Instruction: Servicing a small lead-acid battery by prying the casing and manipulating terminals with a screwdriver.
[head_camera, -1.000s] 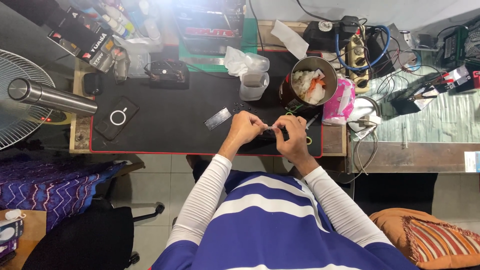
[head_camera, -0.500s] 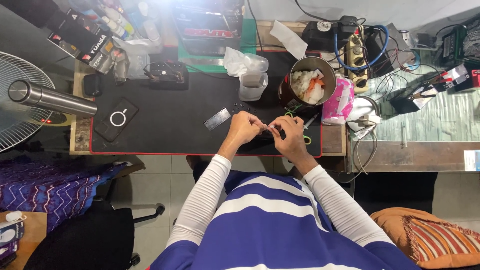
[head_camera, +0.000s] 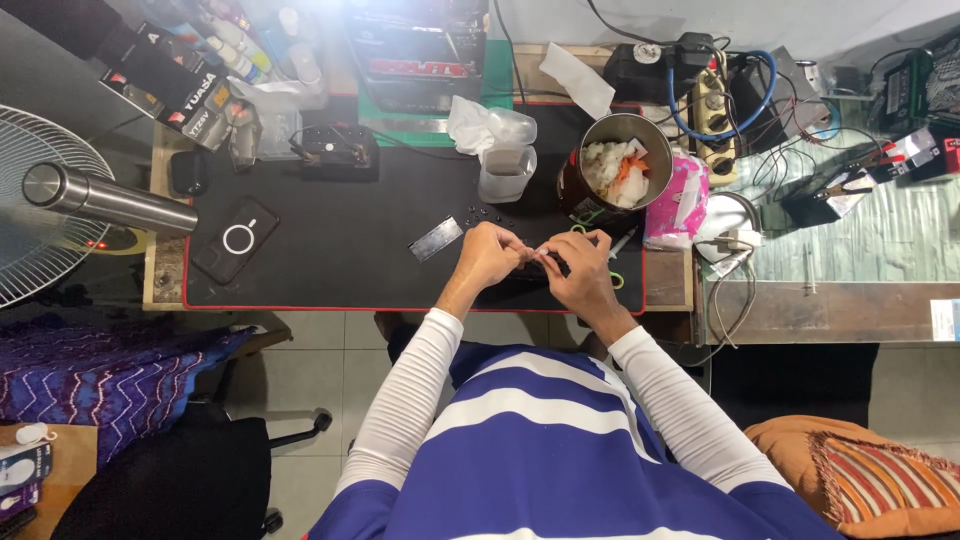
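Seated at table (head_camera: 670, 290), black mat (head_camera: 330, 250) covering most of it. Both hands meet at the mat's near edge, right of centre. Left hand (head_camera: 487, 255) curled, fingertips pinching one end of a small thin part (head_camera: 532, 254); right hand (head_camera: 580, 275) curled likewise, pinching the other end. The part is held just above the mat, over a dark flat device (head_camera: 515, 282) lying under the hands. Too small to tell what the part is.

Step in hand, as judged: fine two-handed work on the part, fitting or peeling, with the device waiting below.

Nearby: metal plate (head_camera: 436, 239) just left of the left hand; a few tiny dark screws (head_camera: 485, 211) on the mat beyond it; clear cup (head_camera: 503, 172) further back; steel tin (head_camera: 615, 160) with scraps beside a pink packet (head_camera: 676, 200); phone (head_camera: 235, 240) well apart to the left.

Next move likely calls for a steady pinch from both hands, little force, and a low, controlled lowering towards the device. Loose screws sit near; a sweep of the wrist could scatter them.
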